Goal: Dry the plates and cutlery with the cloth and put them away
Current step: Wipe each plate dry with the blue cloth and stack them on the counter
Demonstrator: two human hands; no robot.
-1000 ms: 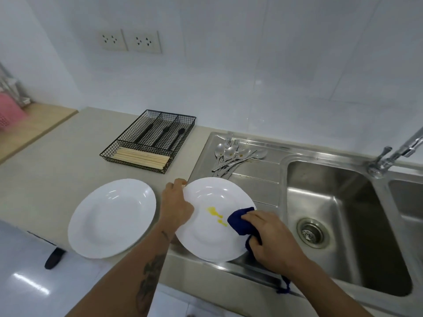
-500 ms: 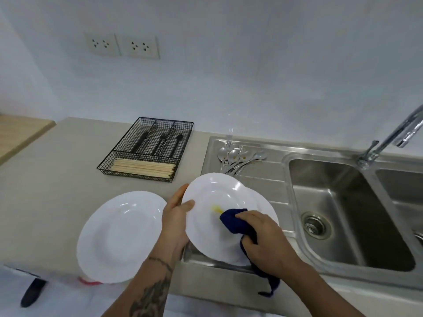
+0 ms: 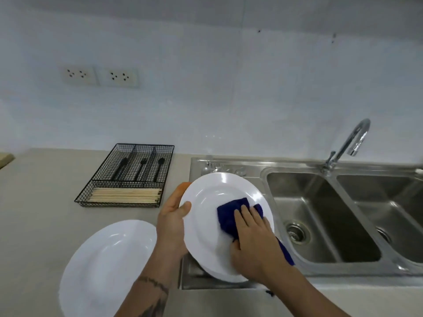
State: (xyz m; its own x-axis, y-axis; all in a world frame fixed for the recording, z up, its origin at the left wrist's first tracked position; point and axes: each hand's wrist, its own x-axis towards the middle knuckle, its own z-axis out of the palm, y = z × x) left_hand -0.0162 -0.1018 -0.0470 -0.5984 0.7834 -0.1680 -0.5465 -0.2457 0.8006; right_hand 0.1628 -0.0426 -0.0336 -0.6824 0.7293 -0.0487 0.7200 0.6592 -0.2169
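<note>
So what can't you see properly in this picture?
Head view only:
- Silver cutlery on the drainer: mostly hidden behind the held plate.
- That plate's middle: covered by the blue cloth and the right hand.
- Left hand fingers: behind the plate.
- Second plate: cut off by the bottom edge.
- Black utensils in the wire tray: too small to tell apart.

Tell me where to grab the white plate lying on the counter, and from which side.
Take the second plate at its near-right rim, coming from the right, thumb on top and fingers slid under. It lies flat, face up on the counter, so only the thin raised rim offers purchase. That would fall to the left hand, now gripping the tilted plate.
</note>
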